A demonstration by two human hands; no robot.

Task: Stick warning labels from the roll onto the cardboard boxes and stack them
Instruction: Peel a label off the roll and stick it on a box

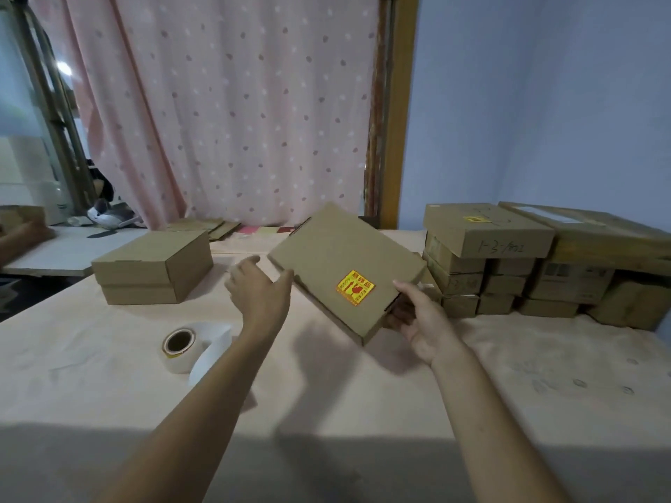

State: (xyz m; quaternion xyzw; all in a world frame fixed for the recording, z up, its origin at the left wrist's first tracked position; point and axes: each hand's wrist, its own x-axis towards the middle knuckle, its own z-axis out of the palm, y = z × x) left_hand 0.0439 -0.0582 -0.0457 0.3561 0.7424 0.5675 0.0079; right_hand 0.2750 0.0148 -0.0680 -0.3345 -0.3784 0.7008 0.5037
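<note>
A flat cardboard box [337,259] hangs tilted above the table's middle, with a yellow and red warning label [355,286] stuck on its top face. My right hand [417,319] grips its near right corner, thumb on top. My left hand [259,290] is at the box's left edge, thumb touching it and fingers spread. The label roll [179,344] lies on the table at the left, a white strip of backing paper [208,352] trailing from it. A stack of two boxes [152,270] stands at the far left.
Many cardboard boxes [508,263] are piled along the right, one with a yellow label on top. The table [363,393] has a beige cover. A pink dotted curtain hangs behind. Another person's hand [21,235] shows at the left edge.
</note>
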